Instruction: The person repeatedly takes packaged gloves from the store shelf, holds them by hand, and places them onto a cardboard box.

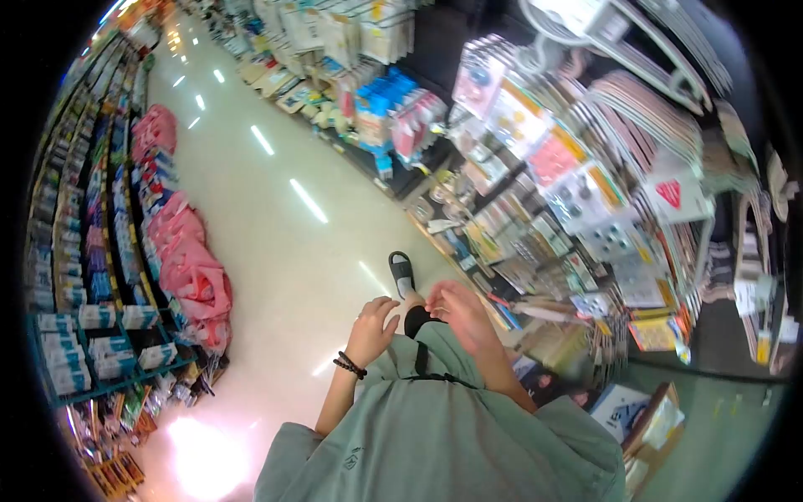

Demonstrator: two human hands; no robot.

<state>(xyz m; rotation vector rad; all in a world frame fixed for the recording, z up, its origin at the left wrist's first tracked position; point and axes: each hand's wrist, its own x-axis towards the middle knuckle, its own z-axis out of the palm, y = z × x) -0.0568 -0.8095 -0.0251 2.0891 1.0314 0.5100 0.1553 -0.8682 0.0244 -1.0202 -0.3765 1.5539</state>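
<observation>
Both my hands hover in front of my waist, over the grey-green shirt (443, 427), and neither holds anything that I can see. My left hand (373, 329), with a dark beaded bracelet (350, 366) at its wrist, has its fingers loosely curved and apart. My right hand (458, 313) is slightly blurred, its fingers bent toward the left hand with a gap between the two. Beyond them a foot in a dark slide sandal (401, 270) rests on the floor. Nearest to my right hand is the shelf of hanging packets on the right.
A shiny store aisle floor (276, 201) runs up and left. Pink cloth bundles (194, 276) lie along the left shelves, by boxed goods (63, 360). On the right hang carded packets (585, 197) and hangers (644, 117). A box (623, 410) stands at lower right.
</observation>
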